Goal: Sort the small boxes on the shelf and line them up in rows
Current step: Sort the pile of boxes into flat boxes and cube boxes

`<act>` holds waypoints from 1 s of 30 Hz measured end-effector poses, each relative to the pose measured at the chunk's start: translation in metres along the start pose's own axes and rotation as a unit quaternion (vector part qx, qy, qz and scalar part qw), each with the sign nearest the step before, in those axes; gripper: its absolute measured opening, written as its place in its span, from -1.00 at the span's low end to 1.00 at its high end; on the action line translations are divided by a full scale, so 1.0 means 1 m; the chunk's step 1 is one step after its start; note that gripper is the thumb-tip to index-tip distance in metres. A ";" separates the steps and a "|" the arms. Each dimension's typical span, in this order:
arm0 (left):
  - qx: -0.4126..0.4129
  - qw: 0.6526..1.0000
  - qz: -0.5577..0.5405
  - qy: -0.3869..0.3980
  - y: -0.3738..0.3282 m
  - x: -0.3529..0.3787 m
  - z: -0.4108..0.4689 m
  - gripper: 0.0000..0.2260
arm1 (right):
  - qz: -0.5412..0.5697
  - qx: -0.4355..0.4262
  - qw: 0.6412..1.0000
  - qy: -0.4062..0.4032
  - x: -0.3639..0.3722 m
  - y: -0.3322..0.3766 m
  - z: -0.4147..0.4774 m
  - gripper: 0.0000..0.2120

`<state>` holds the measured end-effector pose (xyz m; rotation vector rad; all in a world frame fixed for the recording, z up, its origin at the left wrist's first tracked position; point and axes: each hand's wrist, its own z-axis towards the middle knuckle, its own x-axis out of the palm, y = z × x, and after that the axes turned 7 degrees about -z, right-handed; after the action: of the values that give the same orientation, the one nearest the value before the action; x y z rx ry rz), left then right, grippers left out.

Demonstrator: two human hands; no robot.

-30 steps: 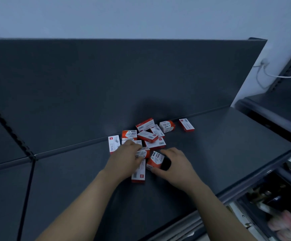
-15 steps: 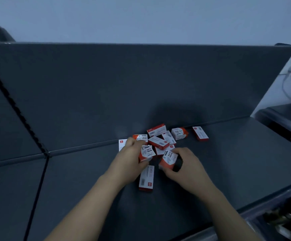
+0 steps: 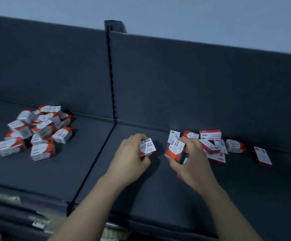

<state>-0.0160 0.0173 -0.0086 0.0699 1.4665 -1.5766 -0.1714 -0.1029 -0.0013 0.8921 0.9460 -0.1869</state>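
Two hands: left hand [image 3: 129, 157] and right hand [image 3: 191, 164] apart, each gripping one paper-clip box.
Left box [image 3: 148, 147]: held in curled fingers, label up, over the shelf [image 3: 141, 197].
Right box [image 3: 175, 149]: tilted, at the edge of the loose cluster [image 3: 210, 146] near the back panel.
Left bay: jumbled pile [image 3: 37, 133], well apart.

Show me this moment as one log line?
left hand: holds paper-clip box | right hand: holds second box | loose boxes: beside right hand | heap: on left shelf bay | rows: not started

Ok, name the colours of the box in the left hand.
Box: white, red band, black lettering; head view.
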 end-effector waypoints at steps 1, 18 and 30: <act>-0.010 1.000 0.003 -0.011 0.004 -0.008 -0.007 -0.66 | 0.015 -0.010 1.000 0.001 0.007 0.007 -0.001 -0.56; -0.108 0.986 0.078 -0.102 0.120 -0.212 -0.056 -0.51 | 0.065 -0.068 0.992 0.081 0.147 0.192 0.020 -0.57; -0.045 0.983 0.160 -0.083 0.185 -0.283 0.005 -0.58 | 0.029 -0.025 0.997 0.063 0.206 0.249 0.061 -0.57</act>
<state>0.2610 0.2074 0.0258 0.1126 1.3195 -1.2261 0.1155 0.0586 0.0016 0.8922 1.0353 -0.0574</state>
